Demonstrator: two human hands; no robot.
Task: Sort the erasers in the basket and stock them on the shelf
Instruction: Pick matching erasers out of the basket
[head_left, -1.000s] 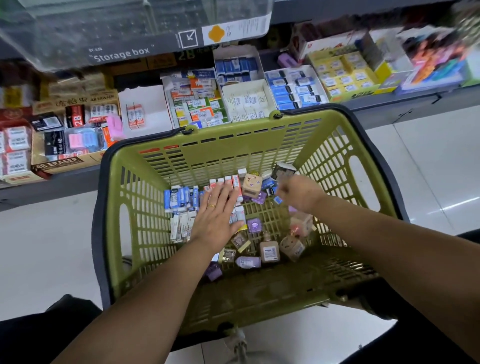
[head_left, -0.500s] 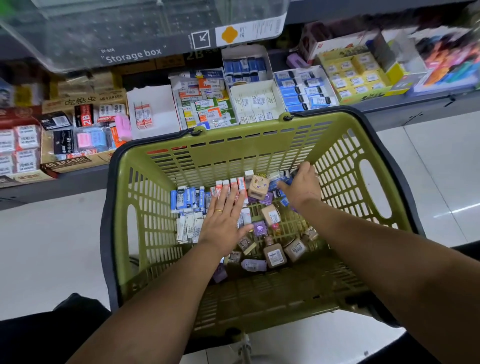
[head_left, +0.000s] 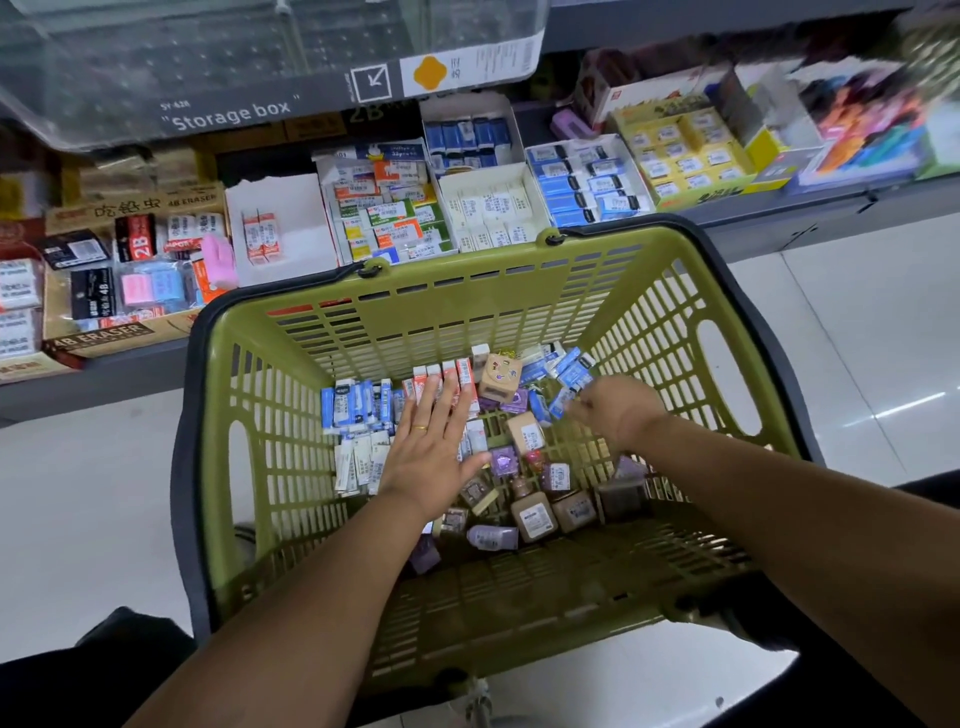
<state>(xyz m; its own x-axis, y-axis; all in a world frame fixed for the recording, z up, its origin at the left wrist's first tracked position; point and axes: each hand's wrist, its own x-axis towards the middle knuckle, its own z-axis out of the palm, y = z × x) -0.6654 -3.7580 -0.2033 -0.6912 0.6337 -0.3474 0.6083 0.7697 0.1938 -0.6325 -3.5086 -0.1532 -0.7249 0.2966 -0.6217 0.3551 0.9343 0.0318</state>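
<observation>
Loose erasers (head_left: 358, 410) lie mixed on the bottom of the green basket (head_left: 467, 312): blue-white and white ones at left, tan and purple ones on the near side. Left hand (head_left: 431, 452) is flat with straight fingers, resting on the pile. Right hand (head_left: 618, 410) is curled by the blue erasers (head_left: 571, 371) at right; the grip is blurred, cannot tell. Hands apart. The shelf (head_left: 104, 374) just behind carries open eraser boxes (head_left: 488, 208), with a clear storage box (head_left: 208, 78) above. White floor (head_left: 78, 493) all around.
</observation>
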